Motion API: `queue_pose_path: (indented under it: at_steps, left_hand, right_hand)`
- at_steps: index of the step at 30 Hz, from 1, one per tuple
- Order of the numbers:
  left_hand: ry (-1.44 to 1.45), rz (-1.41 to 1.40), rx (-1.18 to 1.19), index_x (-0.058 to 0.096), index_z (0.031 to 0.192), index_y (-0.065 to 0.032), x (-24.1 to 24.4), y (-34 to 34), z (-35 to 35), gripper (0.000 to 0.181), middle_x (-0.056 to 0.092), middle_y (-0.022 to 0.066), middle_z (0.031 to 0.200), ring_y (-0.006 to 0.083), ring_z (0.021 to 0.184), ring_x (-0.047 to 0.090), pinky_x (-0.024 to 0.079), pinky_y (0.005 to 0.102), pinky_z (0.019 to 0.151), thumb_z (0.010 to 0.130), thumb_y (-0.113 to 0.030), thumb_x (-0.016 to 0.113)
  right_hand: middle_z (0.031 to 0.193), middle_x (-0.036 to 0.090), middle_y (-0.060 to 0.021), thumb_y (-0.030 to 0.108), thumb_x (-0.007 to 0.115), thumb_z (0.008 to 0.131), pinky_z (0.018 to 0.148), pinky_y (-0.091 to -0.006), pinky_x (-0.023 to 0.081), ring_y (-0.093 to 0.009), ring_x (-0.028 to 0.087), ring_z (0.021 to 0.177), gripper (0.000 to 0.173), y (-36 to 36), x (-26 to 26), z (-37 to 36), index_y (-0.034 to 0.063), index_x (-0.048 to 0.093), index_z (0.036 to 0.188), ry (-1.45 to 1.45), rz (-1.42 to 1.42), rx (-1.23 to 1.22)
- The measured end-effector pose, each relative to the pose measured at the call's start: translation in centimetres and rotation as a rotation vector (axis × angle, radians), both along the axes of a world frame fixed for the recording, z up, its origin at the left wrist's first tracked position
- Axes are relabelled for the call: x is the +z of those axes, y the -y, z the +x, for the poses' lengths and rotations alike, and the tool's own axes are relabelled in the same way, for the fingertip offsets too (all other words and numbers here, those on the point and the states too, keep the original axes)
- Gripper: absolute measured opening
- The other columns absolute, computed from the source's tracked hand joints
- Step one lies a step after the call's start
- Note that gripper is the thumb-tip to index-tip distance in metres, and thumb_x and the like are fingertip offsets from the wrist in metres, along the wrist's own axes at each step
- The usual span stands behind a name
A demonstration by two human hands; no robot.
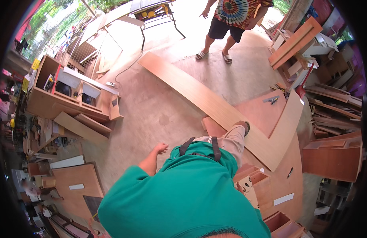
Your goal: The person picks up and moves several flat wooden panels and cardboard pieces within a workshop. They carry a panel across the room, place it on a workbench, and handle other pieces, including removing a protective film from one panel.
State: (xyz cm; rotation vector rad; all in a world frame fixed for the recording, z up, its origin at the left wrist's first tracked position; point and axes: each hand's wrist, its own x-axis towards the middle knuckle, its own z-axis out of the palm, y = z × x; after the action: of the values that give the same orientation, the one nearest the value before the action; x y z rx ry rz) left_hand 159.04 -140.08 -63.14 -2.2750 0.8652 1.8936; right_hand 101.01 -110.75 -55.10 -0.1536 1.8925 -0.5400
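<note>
My left hand (161,148) hangs beside my green shirt over the concrete floor, holding nothing, its fingers loosely bent. At the shirt's right edge, what look like my right hand's fingers (239,188) show beside a cream panel bearing writing (249,190); the rest is hidden, and I cannot tell whether they grip it. In front of me lies a large L-shaped wood-veneer panel (198,95), with my foot at its long arm. Its corner rests over reddish plywood sheets (257,110). A metal tool with a dark handle (271,99) lies on the plywood.
A person in sandals (231,26) stands ahead. A folding-leg machine stand (153,12) and a cord are at the back. An open wooden cabinet (73,95) stands left; leaning boards and stacked scrap wood (335,104) are right. Wooden boxes (257,178) stand close to my right side.
</note>
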Motion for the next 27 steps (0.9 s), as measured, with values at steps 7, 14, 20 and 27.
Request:
queue_pose_path:
  at_steps: [7, 14, 20, 27]
  left_hand:
    - [-0.040, -0.226, -0.204, 0.060, 0.134, -0.0069, 4.0, 6.3, -5.5, 0.049, 0.071, 0.0129, 0.120, 0.0247, 0.099, 0.069, 0.056, 0.0441, 0.084, 0.099, -0.042, 0.059]
    - [-0.090, -0.463, -0.398, 0.070, 0.118, -0.0020, 6.5, 7.1, -14.2, 0.044, 0.076, 0.0132, 0.102, 0.0209, 0.081, 0.073, 0.059, 0.0350, 0.075, 0.094, -0.038, 0.065]
    - [-0.183, -0.417, -0.742, 0.067, 0.120, -0.0004, 6.8, 3.0, -24.3, 0.042, 0.075, 0.0148, 0.102, 0.0217, 0.082, 0.072, 0.059, 0.0364, 0.075, 0.097, -0.035, 0.064]
    - [-0.209, -0.442, -1.144, 0.071, 0.120, -0.0078, -0.8, -5.9, -34.2, 0.050, 0.076, 0.0152, 0.105, 0.0333, 0.096, 0.073, 0.056, 0.0441, 0.090, 0.093, -0.049, 0.064]
  right_hand:
    - [0.133, 0.057, -0.0160, 0.043, 0.071, 0.094, 0.096, -0.0418, 0.053, -0.032, 0.060, 0.118, 0.068, -2.2, 4.2, 1.1, -0.0006, 0.049, 0.142, -0.015, -0.394, 0.136]
    - [0.117, 0.068, -0.0123, 0.046, 0.069, 0.094, 0.078, -0.0424, 0.052, -0.027, 0.067, 0.104, 0.059, -2.8, -3.5, -2.0, 0.0044, 0.060, 0.134, 0.136, -0.033, -0.269]
    - [0.101, 0.069, -0.0080, 0.049, 0.072, 0.090, 0.063, -0.0457, 0.047, -0.022, 0.060, 0.084, 0.047, -7.8, -9.4, -6.4, 0.0089, 0.071, 0.114, -0.045, 0.168, -0.304]
    - [0.138, 0.059, -0.0273, 0.053, 0.071, 0.087, 0.107, -0.0499, 0.045, -0.041, 0.057, 0.127, 0.074, -20.7, -7.9, -15.2, 0.0002, 0.059, 0.137, -0.693, 0.251, -0.366]
